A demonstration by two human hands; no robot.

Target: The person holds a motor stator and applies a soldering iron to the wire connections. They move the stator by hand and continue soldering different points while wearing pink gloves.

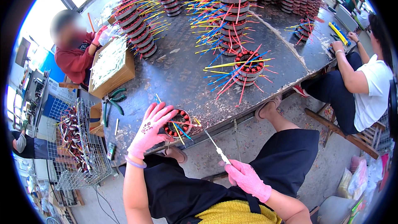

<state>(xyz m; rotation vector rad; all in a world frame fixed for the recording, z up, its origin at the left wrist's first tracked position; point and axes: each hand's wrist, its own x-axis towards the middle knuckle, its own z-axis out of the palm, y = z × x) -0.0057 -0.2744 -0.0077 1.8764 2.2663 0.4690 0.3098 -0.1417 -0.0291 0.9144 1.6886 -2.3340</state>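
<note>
My left hand, in a pink glove, cups the left side of a motor stator lying at the table's near edge. Its thumb is at the stator's front and its fingers reach along the far side. Red coils line the stator ring, and red, yellow and blue leads stick out toward me. My right hand, gloved in pink too, is closed round the white handle of a thin metal-shafted tool. The shaft slants up to the left, its tip close to a yellow lead end right of the stator. Whether they touch, I cannot tell.
Another stator stands beyond, before a tall stator stack bristling with wires. Green-handled pliers lie left, near a cardboard box of white pieces. A wire basket holds stators. Co-workers sit at left and right.
</note>
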